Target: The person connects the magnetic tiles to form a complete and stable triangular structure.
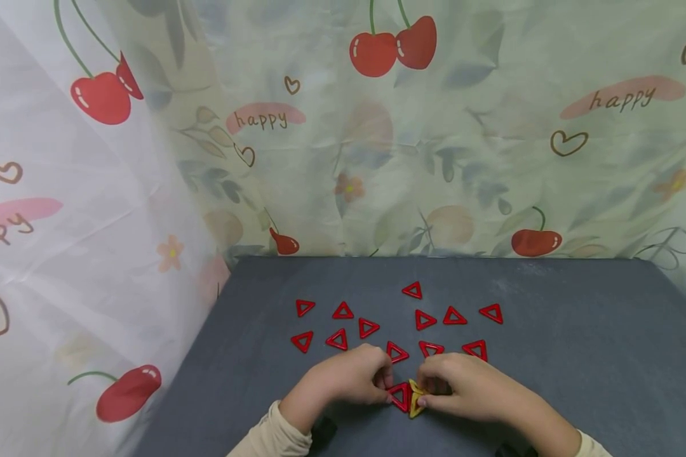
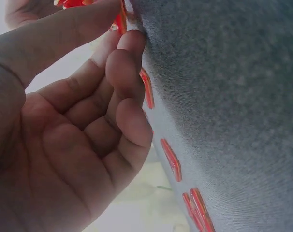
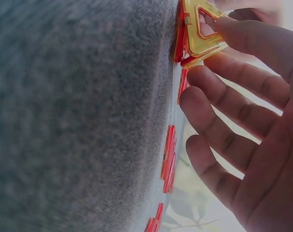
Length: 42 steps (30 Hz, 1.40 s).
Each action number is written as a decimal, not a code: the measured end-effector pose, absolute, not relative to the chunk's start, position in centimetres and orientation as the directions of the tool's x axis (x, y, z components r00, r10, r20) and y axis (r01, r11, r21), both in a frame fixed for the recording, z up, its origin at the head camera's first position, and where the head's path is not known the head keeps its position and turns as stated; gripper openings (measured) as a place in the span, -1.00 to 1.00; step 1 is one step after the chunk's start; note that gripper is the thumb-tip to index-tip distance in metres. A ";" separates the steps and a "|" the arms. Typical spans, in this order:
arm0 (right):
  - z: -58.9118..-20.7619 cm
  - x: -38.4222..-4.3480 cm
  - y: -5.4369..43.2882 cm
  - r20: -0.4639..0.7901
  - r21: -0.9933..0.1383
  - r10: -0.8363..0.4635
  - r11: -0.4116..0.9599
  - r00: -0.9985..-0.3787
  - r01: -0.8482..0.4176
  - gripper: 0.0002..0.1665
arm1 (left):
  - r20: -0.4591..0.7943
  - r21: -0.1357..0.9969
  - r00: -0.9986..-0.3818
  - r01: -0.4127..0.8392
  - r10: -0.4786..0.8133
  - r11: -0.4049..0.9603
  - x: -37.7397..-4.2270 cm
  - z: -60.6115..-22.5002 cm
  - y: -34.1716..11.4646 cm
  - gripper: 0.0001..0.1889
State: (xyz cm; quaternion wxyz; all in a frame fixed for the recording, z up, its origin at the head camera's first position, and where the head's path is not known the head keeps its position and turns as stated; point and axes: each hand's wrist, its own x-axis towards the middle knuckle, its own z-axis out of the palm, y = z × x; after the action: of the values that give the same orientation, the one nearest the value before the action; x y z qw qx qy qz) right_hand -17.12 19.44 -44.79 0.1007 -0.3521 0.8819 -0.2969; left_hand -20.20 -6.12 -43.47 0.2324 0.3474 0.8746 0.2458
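Observation:
Near the front of the dark table, my left hand (image 1: 351, 374) pinches the left corner of a red triangular tile (image 1: 408, 396) between thumb and forefinger. A yellow triangular tile (image 1: 415, 407) stands tilted against that red tile's right edge, held between the thumb and forefinger of my right hand (image 1: 471, 386). In the right wrist view the yellow tile (image 3: 192, 38) leans up from the cloth with red tile edges beside it, the other fingers spread below. The left wrist view shows the remaining left fingers (image 2: 132, 121) loosely curled, the held piece mostly hidden by the thumb.
Several red triangular tiles lie scattered flat beyond the hands, among them one (image 1: 397, 353) just behind the left fingers and one (image 1: 476, 350) behind the right hand. A patterned curtain (image 1: 331, 139) hangs along the table's far edge, another (image 1: 91, 266) at the left.

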 end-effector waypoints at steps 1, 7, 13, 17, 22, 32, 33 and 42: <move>-44.8 -17.1 19.4 0.032 -0.595 -0.682 0.575 -0.731 -0.562 -0.86 | -0.232 0.600 -0.648 0.492 0.725 0.631 -20.2 -43.4 -6.1 -0.87; -44.8 -17.2 19.4 0.028 -0.599 -0.683 0.573 -0.730 -0.559 -0.87 | -0.182 0.654 -0.627 0.498 0.757 0.569 -20.2 -43.1 -6.0 -0.93; -44.9 -17.1 19.5 0.040 -0.603 -0.690 0.560 -0.723 -0.568 -0.88 | -0.075 0.696 -0.585 0.549 0.807 0.463 -20.0 -42.9 -5.7 -0.96; -44.8 -17.1 19.5 0.051 -0.598 -0.693 0.556 -0.719 -0.578 -0.89 | -0.045 0.697 -0.574 0.568 0.817 0.438 -19.9 -43.0 -5.4 -0.95; -44.8 -17.1 19.5 0.057 -0.596 -0.695 0.552 -0.716 -0.583 -0.89 | -0.026 0.700 -0.578 0.573 0.816 0.428 -19.8 -43.2 -5.2 -0.96; -44.9 -17.1 19.7 0.086 -0.589 -0.704 0.534 -0.705 -0.606 -0.90 | -0.014 0.691 -0.588 0.579 0.809 0.433 -19.6 -43.2 -4.9 -0.96; -44.8 -17.1 19.7 0.089 -0.587 -0.706 0.533 -0.703 -0.609 -0.90 | -0.011 0.688 -0.588 0.583 0.809 0.432 -19.5 -43.2 -4.9 -0.96; -44.8 -17.2 19.7 0.082 -0.594 -0.708 0.530 -0.702 -0.604 -0.88 | -0.006 0.670 -0.569 0.608 0.822 0.426 -19.5 -43.4 -4.9 -0.95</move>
State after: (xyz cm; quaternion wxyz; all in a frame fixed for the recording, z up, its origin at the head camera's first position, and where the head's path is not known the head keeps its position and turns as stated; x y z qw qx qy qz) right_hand -17.17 19.72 -44.80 0.0848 -0.3767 0.8706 -0.3047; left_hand -19.46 -4.90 -43.39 0.1689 0.4321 0.8273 0.3168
